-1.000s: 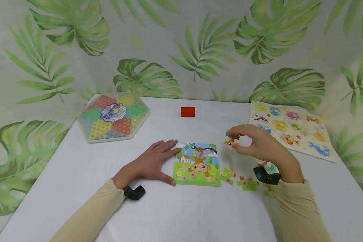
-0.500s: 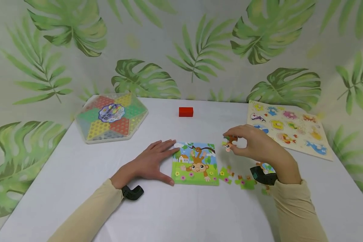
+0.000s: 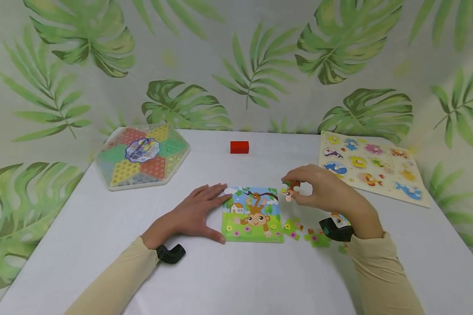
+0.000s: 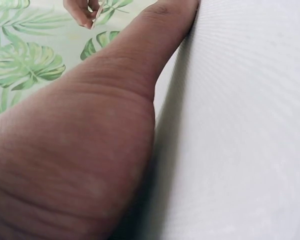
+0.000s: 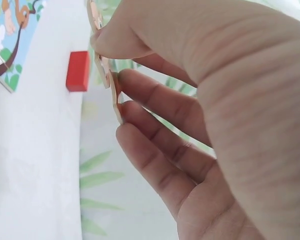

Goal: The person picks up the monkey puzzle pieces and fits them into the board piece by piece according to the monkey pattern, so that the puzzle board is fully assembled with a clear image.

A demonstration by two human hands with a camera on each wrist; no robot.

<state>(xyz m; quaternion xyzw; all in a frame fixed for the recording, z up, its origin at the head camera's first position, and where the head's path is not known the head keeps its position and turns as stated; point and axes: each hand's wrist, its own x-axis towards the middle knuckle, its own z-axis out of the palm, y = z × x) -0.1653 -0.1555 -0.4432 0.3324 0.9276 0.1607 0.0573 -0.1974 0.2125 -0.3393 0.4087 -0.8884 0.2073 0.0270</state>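
On the white table (image 3: 236,280), left of the monkey board (image 3: 252,214), the left hand (image 3: 195,213) is rested, thumb spread from fingers. Right of this board, a raised piece (image 3: 294,185) is pinched by the right hand (image 3: 324,189); probably light, stiff, best held by edges.

Monkey puzzle (image 3: 253,215) – green, blue and brown, red block (image 3: 239,147), white tabletop (image 3: 220,280), green-leafed backdrop (image 3: 189,48)
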